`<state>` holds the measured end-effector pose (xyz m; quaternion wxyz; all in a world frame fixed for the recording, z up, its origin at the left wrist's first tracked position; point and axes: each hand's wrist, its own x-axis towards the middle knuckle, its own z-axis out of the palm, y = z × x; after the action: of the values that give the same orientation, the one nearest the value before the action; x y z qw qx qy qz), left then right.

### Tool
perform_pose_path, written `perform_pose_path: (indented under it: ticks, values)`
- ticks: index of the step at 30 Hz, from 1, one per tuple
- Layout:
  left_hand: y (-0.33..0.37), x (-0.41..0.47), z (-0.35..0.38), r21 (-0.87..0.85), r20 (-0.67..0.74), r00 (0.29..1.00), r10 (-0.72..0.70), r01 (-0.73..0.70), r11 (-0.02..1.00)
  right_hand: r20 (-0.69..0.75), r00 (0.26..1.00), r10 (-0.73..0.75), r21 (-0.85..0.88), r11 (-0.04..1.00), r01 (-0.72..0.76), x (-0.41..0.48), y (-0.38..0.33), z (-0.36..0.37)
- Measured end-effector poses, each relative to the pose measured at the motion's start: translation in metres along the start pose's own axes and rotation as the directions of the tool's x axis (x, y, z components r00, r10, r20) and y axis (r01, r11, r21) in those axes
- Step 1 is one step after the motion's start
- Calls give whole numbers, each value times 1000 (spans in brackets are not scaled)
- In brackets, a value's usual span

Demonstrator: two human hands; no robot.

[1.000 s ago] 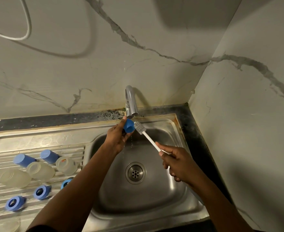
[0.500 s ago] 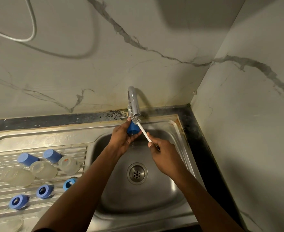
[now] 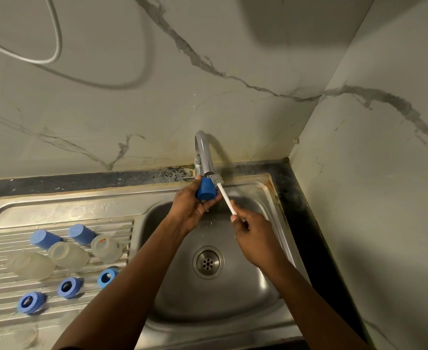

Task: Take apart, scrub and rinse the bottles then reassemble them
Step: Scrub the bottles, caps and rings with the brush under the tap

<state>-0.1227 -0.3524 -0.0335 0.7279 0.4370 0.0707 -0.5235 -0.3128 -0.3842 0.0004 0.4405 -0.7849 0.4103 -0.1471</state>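
Note:
My left hand (image 3: pixel 195 207) holds a blue bottle cap (image 3: pixel 206 190) just under the tap spout (image 3: pixel 203 154), above the sink basin (image 3: pixel 233 294). My right hand (image 3: pixel 252 234) grips the white handle of a small bottle brush (image 3: pixel 225 195); its grey bristle head sits at the cap's upper right edge. On the draining board (image 3: pixel 3 284) lie two more blue caps (image 3: pixel 45 239), three clear bottle bodies (image 3: pixel 68 255) and three blue collar rings (image 3: pixel 69 287).
The drain strainer (image 3: pixel 208 262) sits in the basin's middle. Marble walls close the corner behind and to the right. A grey cable (image 3: pixel 54 49) loops on the back wall. A clear round part (image 3: pixel 26 335) lies at the board's front edge.
The brush went from beside the cap up to the spout, then its head came to the cap's upper edge. My right hand slid closer along the handle.

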Motion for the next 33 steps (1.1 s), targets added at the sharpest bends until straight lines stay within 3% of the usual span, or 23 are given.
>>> perform_pose_path:
  ticks: [5,11,16,20,25,28,33]
  values:
    - [2,5,-9,-15,-93,996,-12,11,1000,35,999,-15,-38,999,16,-27,4,3]
    - [-10,-1,-11,-32,-109,994,-18,15,999,37,999,-20,-71,997,23,-28,3,3]
    - [-6,-3,-11,99,-44,999,10,-5,995,20,1000,-12,-94,996,14,-15,0,4]
    - [-7,-4,-7,215,-72,995,68,-51,975,-13,1000,-11,-81,997,10,-4,-3,6]
    - [4,2,-8,123,-140,983,116,-99,987,10,1000,-11,-46,999,12,-17,-6,12]
    - [3,3,-13,178,-166,979,120,-90,980,9,999,-33,-40,999,33,-34,2,12]
    - [-12,1,-15,164,-125,988,90,-69,984,7,1000,-24,-31,999,25,-29,0,9]
